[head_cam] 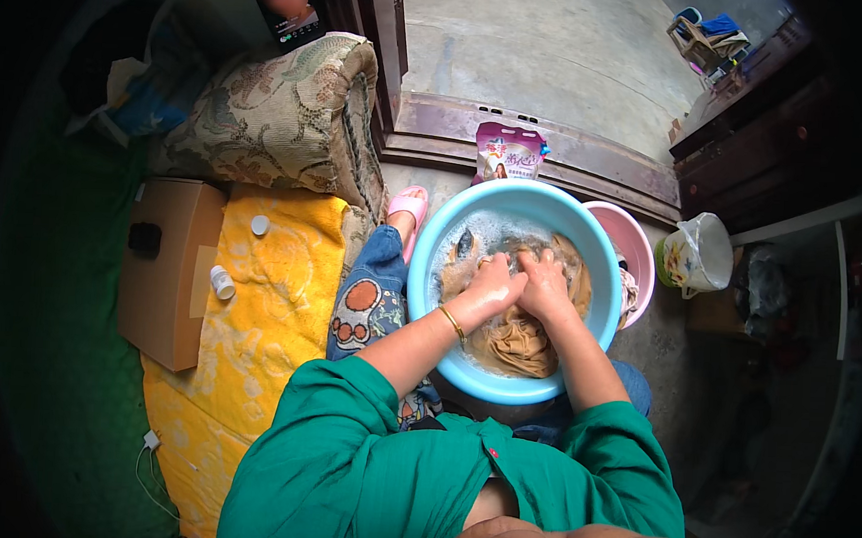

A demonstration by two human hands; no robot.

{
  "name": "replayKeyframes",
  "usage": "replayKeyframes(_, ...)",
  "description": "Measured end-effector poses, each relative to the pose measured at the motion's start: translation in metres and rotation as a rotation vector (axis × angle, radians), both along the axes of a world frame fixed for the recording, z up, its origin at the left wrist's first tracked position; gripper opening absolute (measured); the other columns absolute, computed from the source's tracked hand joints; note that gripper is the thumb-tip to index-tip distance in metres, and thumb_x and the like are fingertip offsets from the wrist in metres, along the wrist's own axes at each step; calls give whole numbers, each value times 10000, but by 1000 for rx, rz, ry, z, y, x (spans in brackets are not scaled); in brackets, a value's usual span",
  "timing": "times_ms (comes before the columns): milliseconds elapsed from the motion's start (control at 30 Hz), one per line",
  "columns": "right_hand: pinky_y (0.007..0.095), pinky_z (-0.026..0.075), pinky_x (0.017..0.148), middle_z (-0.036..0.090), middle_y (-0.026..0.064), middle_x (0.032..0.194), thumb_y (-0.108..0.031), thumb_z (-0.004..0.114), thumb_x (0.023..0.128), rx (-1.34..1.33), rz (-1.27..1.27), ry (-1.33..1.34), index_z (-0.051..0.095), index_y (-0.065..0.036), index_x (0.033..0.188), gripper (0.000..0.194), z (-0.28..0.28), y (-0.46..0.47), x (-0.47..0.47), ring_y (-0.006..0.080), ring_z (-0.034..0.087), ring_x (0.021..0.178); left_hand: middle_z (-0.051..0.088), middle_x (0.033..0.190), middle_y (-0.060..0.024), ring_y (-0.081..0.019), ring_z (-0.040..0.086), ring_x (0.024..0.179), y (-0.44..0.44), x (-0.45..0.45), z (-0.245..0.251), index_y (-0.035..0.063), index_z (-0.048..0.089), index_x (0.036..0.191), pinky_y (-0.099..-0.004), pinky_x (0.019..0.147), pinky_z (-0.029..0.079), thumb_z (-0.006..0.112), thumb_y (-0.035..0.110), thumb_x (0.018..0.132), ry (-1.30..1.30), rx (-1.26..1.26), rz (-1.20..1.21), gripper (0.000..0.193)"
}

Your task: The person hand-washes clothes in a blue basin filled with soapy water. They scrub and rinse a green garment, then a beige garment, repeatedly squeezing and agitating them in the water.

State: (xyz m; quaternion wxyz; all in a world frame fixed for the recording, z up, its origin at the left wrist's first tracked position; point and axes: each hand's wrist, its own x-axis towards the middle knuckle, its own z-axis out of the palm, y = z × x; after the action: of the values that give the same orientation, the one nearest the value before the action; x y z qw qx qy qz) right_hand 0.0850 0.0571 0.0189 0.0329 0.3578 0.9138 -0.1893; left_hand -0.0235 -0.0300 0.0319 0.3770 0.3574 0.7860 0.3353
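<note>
A round light-blue plastic basin (421, 268) stands in front of me, between my legs, with sudsy water and a wet tan garment (518, 345) in it. My left hand (494, 286) and my right hand (544, 280) are side by side over the middle of the basin, close together at the thumbs. Both are wet and lie on or in the cloth and suds, fingers pointing away from me. Whether the fingers pinch any fabric is hidden by the water and the hands themselves. A gold-coloured bangle is on my left wrist. A darker patch shows on the cloth at the basin's upper left.
A pink basin (648, 260) with cloth adjoins the blue one. Beyond it stands a lined waste bin (695, 255). A purple detergent bag (508, 153) rests by the door sill (580, 156). At left are a cardboard box (171, 272), a yellow towel (277, 320) and a white bottle (222, 282).
</note>
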Motion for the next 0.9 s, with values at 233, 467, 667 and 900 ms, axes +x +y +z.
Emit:
replayKeyframes(233, 503, 469, 909, 487, 316, 1240, -234, 601, 828, -42, -105, -121, 498, -20, 1277, 508, -15, 4, 0, 437, 561, 1085, 370, 1395, -327, -401, 372, 1323, 2, -4, -11, -60, 328, 1395, -416, 1094, 300, 597, 377, 809, -177, -45, 33, 779)
replayKeyframes(467, 387, 446, 971, 579, 215, 1211, -151, 597, 798, -778, -331, 505, 460, 12, 1307, 551, -19, -2, -9, 318, 580, 1093, 285, 1477, -239, -348, 318, 1345, 6, -3, -15, 28, 269, 1440, -393, 1086, 302, 576, 387, 831, -871, -20, 251, 771)
replayKeyframes(667, 317, 420, 967, 559, 104, 1122, -97, 588, 770, -996, -156, 858, 461, 2, 1266, 522, 23, -16, -14, 185, 543, 1067, 616, 976, -51, -185, 612, 904, 8, -4, -3, 128, 571, 1056, -327, 851, 496, 523, 272, 913, -1347, 420, 442, 209)
replayKeyframes(900, 331, 425, 966, 554, 148, 1150, -80, 616, 749, -539, 104, 915, 445, -11, 1290, 572, 65, -40, -11, 242, 565, 1069, 629, 939, -78, -220, 627, 944, 7, -16, -34, 90, 580, 991, -369, 869, 513, 515, 270, 924, -1840, 568, 296, 203)
